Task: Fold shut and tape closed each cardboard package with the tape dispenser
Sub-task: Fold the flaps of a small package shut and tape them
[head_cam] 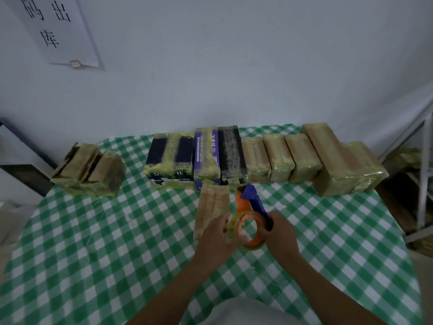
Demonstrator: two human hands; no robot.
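A narrow cardboard package [212,205] lies lengthwise on the checked tablecloth just in front of me, its top flaps folded down. Right of it is the tape dispenser [251,207], blue handle, orange body, with a roll of clear tape [248,228]. My right hand [280,233] grips the blue handle. My left hand [216,238] has its fingers curled on the left side of the tape roll and covers the near end of the package.
A row of taped packages [278,158] lines the far edge of the green-and-white checked table [117,242], dark ones in the middle, brown ones to the right. Two taped brown packages [90,171] sit at the far left. A metal rack [424,179] stands at the right.
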